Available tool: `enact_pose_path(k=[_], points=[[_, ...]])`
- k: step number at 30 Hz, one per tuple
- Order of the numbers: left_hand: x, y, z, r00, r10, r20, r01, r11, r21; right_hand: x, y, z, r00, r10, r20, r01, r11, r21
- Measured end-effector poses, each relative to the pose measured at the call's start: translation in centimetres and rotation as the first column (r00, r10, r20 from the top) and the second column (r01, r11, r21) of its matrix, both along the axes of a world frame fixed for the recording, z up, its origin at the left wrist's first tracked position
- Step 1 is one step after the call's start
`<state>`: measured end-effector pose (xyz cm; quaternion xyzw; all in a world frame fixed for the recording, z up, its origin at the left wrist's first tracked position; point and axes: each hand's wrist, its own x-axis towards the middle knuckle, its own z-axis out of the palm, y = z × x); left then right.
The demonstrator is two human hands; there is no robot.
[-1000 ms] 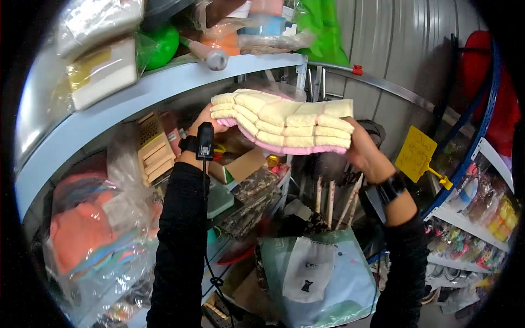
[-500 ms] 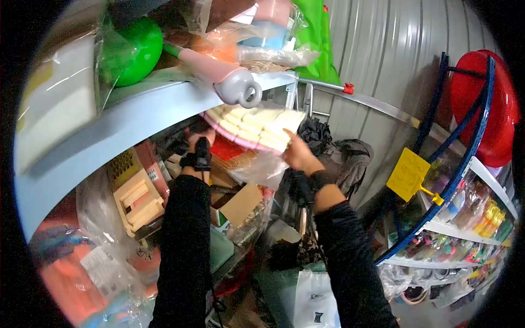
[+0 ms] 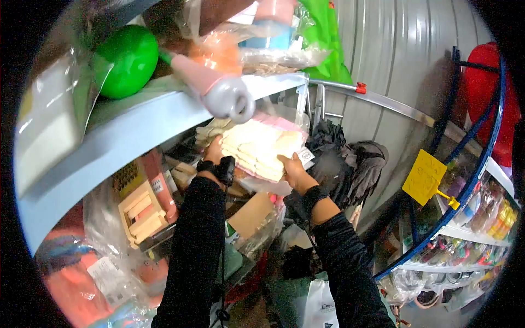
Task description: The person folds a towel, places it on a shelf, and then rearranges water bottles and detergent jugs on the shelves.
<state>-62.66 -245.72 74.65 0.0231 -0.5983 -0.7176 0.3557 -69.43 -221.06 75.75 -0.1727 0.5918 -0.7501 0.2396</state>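
A bundle of cream work gloves with pink edging and clear plastic around it is held up below the shelf edge. Its left side is gripped by my left hand, fingers partly hidden behind it. My right hand pinches the lower right corner, thumb on top. Beneath the bundle lie a piece of brown cardboard and mixed packaged goods. Just above hangs the grey ringed end of a pink and grey tool.
The pale blue shelf edge crosses overhead, with a green ball on it. Wooden pieces and bagged orange goods are at left. Dark bags stand behind. A blue metal frame and stocked shelves are right.
My left hand, open and apart from the bundle before, now grips its left side. The bundle has come lower and turned its face more toward me. The view has shifted slightly.
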Motion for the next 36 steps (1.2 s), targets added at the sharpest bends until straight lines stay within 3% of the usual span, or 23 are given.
enact_pose_path(k=[2,4,6,7,8,9,10,12,14,18,19,21,22,23,26,28,30,32,34,36], points=[[-1.1,-0.8,-0.3,0.995,-0.047,-0.088,0.048,0.999,0.012,0.1,-0.3,0.9,0.99,0.014,-0.139,-0.03,0.993,-0.114],[-2.9,-2.0,-0.6,0.977,-0.103,-0.184,0.117,0.991,0.066,-0.3,-0.4,2.4,0.959,0.063,-0.276,-0.094,0.99,-0.103],[1.2,3.6,4.9,0.826,-0.343,-0.448,0.518,0.774,0.364,1.1,-0.4,4.2,0.975,0.0,-0.224,-0.059,0.965,-0.257],[-3.2,-3.2,2.0,0.844,-0.325,-0.426,0.485,0.801,0.35,1.0,-0.8,4.1,0.983,-0.033,-0.181,-0.008,0.975,-0.221],[-3.1,-3.5,1.4,0.996,0.011,-0.087,0.0,0.992,0.126,0.4,-1.1,3.6,0.988,-0.066,-0.137,0.04,0.981,-0.188],[-2.7,-2.9,0.7,0.97,0.229,0.083,-0.23,0.973,0.005,-1.8,-1.8,1.9,0.993,0.063,-0.104,-0.065,0.998,-0.012],[-2.4,-2.7,0.2,0.925,0.339,0.172,-0.337,0.941,-0.041,-3.9,-2.5,-0.2,0.982,0.183,-0.048,-0.173,0.972,0.16],[-2.0,-2.7,-0.4,0.86,0.423,0.284,-0.411,0.906,-0.104,-2.0,-2.9,-2.6,0.945,0.322,0.052,-0.317,0.945,-0.078],[-2.0,-2.7,-0.5,0.806,0.467,0.364,-0.435,0.884,-0.172,1.2,-1.0,-0.6,0.937,0.318,0.146,-0.323,0.946,0.01],[-2.1,-2.6,0.1,0.682,0.544,0.489,-0.437,0.839,-0.323,2.6,-1.7,0.4,0.936,0.314,0.158,-0.279,0.937,-0.212],[-2.1,-2.6,0.2,0.639,0.562,0.525,-0.427,0.827,-0.365,1.0,-2.8,-0.7,0.903,0.393,0.176,-0.326,0.89,-0.317],[-2.0,-2.7,0.2,0.522,0.587,0.619,-0.334,0.808,-0.485,1.2,-2.5,-1.2,0.946,0.267,0.184,-0.239,0.957,-0.161],[-1.9,-2.6,0.2,0.423,0.631,0.651,-0.196,0.765,-0.614,1.3,-2.5,-1.3,0.962,0.204,0.179,-0.192,0.978,-0.085],[-2.7,-3.3,-0.4,0.301,0.778,0.551,0.097,0.55,-0.83,0.1,-2.9,-2.8,0.984,0.127,0.122,-0.127,0.992,-0.013],[-2.2,-1.3,-0.1,0.317,0.79,0.525,-0.05,0.567,-0.822,0.4,-2.6,-3.6,0.964,-0.154,-0.216,0.194,0.965,0.176],[-3.1,0.4,1.0,0.361,0.8,0.479,-0.114,0.548,-0.829,-2.1,-2.4,-4.8,0.793,-0.314,-0.523,0.466,0.865,0.186],[-5.5,2.4,1.1,0.404,0.814,0.417,0.001,0.456,-0.89,-1.1,0.0,-2.6,0.836,-0.346,-0.426,0.393,0.919,0.023],[-7.3,5.9,-0.1,0.471,0.839,0.272,0.335,0.115,-0.935,4.0,3.6,2.7,0.89,-0.325,-0.319,0.309,0.946,-0.099],[-0.6,13.0,3.4,0.463,0.769,0.441,0.141,0.427,-0.893,7.6,6.6,5.7,0.902,-0.294,-0.316,0.252,0.953,-0.167],[-0.9,13.5,2.9,0.425,0.792,0.437,0.329,0.315,-0.89,10.5,9.5,7.8,0.903,-0.276,-0.33,0.219,0.955,-0.2]])
